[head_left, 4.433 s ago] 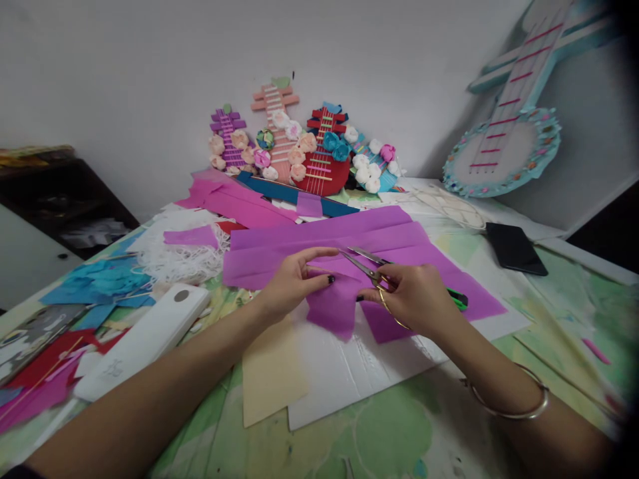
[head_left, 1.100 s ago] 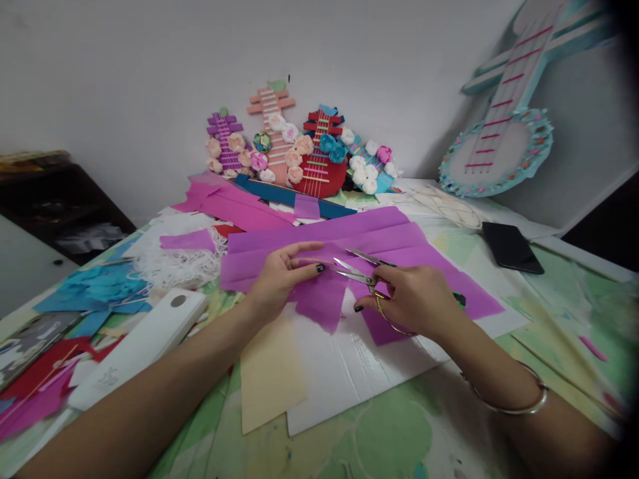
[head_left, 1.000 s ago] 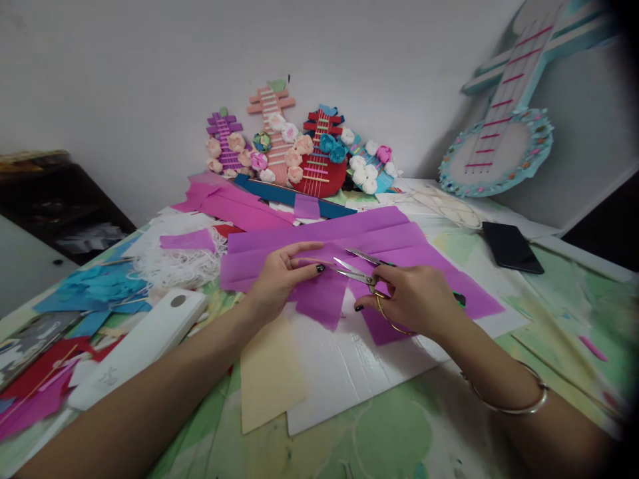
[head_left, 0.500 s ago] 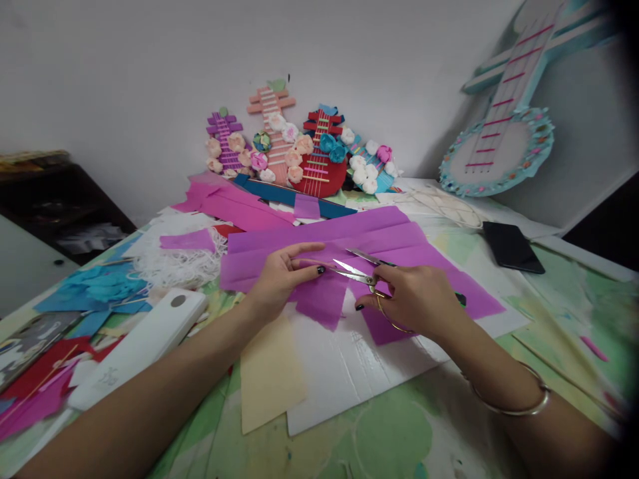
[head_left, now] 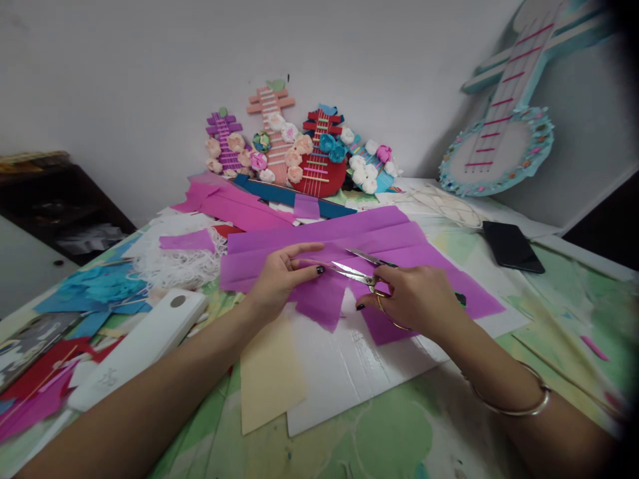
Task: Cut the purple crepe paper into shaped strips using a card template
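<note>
In the middle of the table my left hand (head_left: 282, 276) pinches a small piece of purple crepe paper (head_left: 322, 306) between thumb and fingers. The piece hangs down below the fingertips. My right hand (head_left: 417, 296) is closed around gold-handled scissors (head_left: 362, 278), the thumb in one loop. Their blades point left, with the tips beside my left thumb at the paper's upper edge. Behind them, a second metal blade (head_left: 367, 256) lies on a large purple crepe paper sheet (head_left: 399, 233); its handle is mostly hidden by my right hand.
White board (head_left: 344, 392) and a cream sheet (head_left: 269, 379) lie under the work. A white handheld device (head_left: 144, 346), blue paper scraps (head_left: 100, 283) and white shreds (head_left: 174, 263) are at left. A black phone (head_left: 513, 247) lies at right. Several decorated paper instruments (head_left: 319, 159) lean against the wall.
The scissor blades have come closer together, and their tips sit slightly further left. Both hands and the crepe paper have hardly moved.
</note>
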A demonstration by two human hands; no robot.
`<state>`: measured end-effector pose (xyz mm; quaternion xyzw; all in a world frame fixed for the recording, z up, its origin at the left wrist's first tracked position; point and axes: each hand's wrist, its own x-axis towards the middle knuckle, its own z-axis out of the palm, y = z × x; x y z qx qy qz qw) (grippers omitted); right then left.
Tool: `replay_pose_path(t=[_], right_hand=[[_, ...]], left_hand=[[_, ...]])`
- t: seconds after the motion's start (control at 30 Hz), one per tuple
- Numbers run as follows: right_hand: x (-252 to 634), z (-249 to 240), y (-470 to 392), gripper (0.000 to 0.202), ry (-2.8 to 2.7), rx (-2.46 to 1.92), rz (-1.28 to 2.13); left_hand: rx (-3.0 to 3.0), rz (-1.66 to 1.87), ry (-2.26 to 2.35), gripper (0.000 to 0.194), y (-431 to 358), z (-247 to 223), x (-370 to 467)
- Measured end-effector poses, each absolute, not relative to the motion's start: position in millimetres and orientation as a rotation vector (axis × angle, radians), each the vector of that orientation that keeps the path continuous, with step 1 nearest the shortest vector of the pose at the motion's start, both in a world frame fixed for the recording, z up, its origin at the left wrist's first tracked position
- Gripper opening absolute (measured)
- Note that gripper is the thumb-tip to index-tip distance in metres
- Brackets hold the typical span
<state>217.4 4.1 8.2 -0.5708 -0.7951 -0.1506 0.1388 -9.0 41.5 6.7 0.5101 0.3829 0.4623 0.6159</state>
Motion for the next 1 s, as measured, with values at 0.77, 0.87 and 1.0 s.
replay_pose_path(t=[0.77, 0.87, 1.0], right_hand=[[216.7, 12.4, 4.2, 0.040, -2.342, -1.749, -0.399], [217.4, 12.2, 4.3, 0.039, -2.330, -1.716, -0.416], [218.1, 12.2, 4.8, 0.038, -2.302, -1.702, -0.451]], left_hand=[[1.163, 1.058, 0.928, 0.055, 39.2, 9.9, -8.5], [1.182, 1.055, 0.931, 0.054, 39.3, 9.5, -9.1], [1.190, 1.052, 0.933, 0.055, 39.3, 8.7, -9.7]])
